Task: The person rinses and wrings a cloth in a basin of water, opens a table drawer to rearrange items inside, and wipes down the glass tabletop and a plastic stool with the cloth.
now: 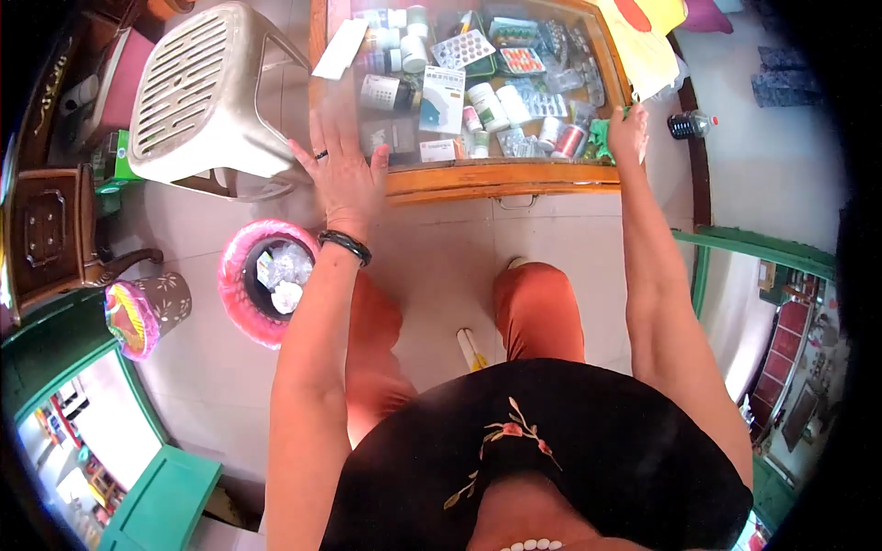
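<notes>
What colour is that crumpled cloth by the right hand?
Green. The cloth by the right hand shows best in the head view, the only one here.

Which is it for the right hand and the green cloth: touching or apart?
Touching. The head view shows the right hand curled, with the crumpled green cloth bunched directly against its fingers, no gap between.

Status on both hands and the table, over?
Left hand spread at table, near left corner. Right hand gripping green cloth, near right corner. Plastic stool close by, left.
</notes>
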`<state>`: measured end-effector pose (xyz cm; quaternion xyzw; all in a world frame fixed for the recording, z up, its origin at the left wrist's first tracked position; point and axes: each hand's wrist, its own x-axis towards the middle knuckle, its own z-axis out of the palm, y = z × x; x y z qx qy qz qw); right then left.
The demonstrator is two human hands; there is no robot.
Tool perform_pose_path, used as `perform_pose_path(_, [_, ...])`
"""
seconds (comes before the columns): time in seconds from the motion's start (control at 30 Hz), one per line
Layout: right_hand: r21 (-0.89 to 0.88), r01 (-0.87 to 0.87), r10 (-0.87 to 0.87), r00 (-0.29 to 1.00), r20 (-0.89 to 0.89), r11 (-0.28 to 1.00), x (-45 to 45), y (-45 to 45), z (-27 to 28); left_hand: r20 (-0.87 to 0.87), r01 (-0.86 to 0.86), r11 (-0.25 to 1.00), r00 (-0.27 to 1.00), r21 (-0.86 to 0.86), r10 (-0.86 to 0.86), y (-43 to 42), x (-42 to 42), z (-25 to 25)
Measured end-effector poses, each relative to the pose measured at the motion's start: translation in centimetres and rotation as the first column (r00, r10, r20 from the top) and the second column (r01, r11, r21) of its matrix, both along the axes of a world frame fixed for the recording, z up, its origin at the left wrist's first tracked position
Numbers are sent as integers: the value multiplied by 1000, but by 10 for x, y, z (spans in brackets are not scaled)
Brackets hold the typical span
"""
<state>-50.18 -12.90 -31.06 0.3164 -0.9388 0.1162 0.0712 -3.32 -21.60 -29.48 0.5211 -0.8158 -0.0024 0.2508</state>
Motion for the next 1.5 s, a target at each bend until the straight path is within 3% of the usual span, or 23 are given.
perform_pose_path(0.07, [179, -151, 196, 943, -270, 972, -26, -11, -68, -50, -11, 1000, 999, -18, 10, -1, 3, -1])
perform_pose_path(0.17, [7, -247, 246, 966, 73, 969, 112, -36, 2, -112, -30, 999, 993, -38, 26, 0, 3, -5])
perform_pose_path(0.23, [-155, -465, 461, 885, -64, 872, 192, -61, -16, -156, -21, 999, 988, -41, 15, 1, 3, -5])
perform_pose_path(0.27, [-192, -478, 515, 793, 325, 857, 239, -72, 22, -189, -18, 999, 982, -39, 11, 1, 3, -5])
perform_pose_path(0.3, [-217, -542, 583, 770, 259, 812, 280, -78, 26, -222, -21, 999, 975, -41, 11, 0, 3, -4])
perform_pose_path(0.33, [-73, -630, 628, 744, 228, 773, 314, -86, 33, -233, -14, 999, 973, -38, 4, -1, 3, -3])
perform_pose_path(0.37, [-98, -673, 680, 727, 95, 734, 334, -89, 18, -240, -7, 999, 971, -36, -2, 0, 3, -2])
perform_pose_path(0.47, [-65, -781, 781, 612, 124, 621, 335, -79, 29, -236, 17, 1000, 972, -22, -21, 1, 3, -1])
perform_pose_path(0.5, [-15, -863, 858, 501, 113, 506, 333, -70, 28, -221, 26, 999, 975, -36, -33, 0, 3, -4])
perform_pose_path(0.6, [-107, -949, 952, 283, 118, 295, 294, -48, 29, -188, 33, 999, 981, -34, -39, -2, 5, -7])
perform_pose_path(0.7, [-89, -785, 757, 552, 350, 613, 204, -50, 33, -178, 24, 999, 984, -44, -31, -2, 2, -6])
perform_pose_path(0.73, [111, -796, 803, 593, -49, 595, 169, -45, 23, -163, 19, 999, 986, -32, -24, 1, 3, -6])
perform_pose_path(0.77, [111, -795, 803, 586, -108, 596, 134, -40, 15, -149, 19, 999, 989, -25, -23, 0, 3, -5])
perform_pose_path(0.83, [268, -708, 743, 668, -47, 654, 90, -41, 25, -128, 31, 999, 991, -14, -33, -1, 0, -5])
perform_pose_path(0.97, [198, -587, 616, 774, -150, 785, 5, -47, 14, -126, 29, 999, 992, -26, -32, -4, -1, -2])
perform_pose_path(1.1, [301, -341, 376, 924, -64, 890, -10, -55, 26, -103, 2, 1000, 995, -15, -4, -2, 1, -6])
perform_pose_path(1.2, [263, -259, 297, 948, -117, 930, -39, -37, 2, -73, -12, 1000, 997, -27, 10, -3, 2, -6])
perform_pose_path(1.5, [144, -135, 137, 991, 0, 980, 3, 47, -7, -2, -48, 998, 999, 28, 48, -1, 6, -5])
